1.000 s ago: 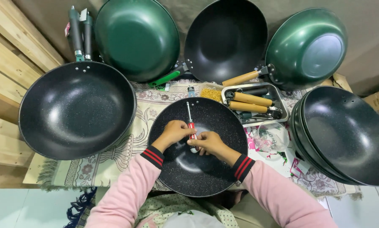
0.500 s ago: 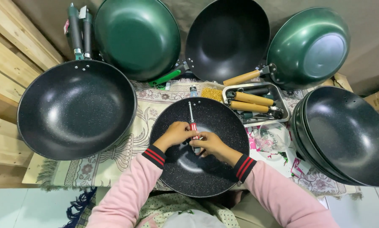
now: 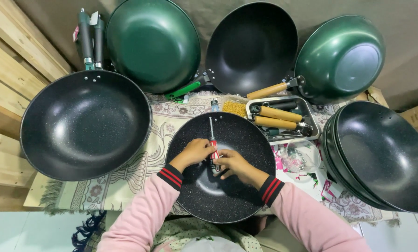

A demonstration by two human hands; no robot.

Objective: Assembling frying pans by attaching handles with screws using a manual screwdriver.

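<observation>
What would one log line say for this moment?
left hand: on screwdriver | right hand: on screwdriver | screwdriver: inside black pan, tip toward far rim | tray: wooden handles

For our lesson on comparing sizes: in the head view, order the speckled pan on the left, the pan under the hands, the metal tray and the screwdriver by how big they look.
1. Left speckled pan
2. Pan under the hands
3. Metal tray
4. Screwdriver

None look alike in size.
</observation>
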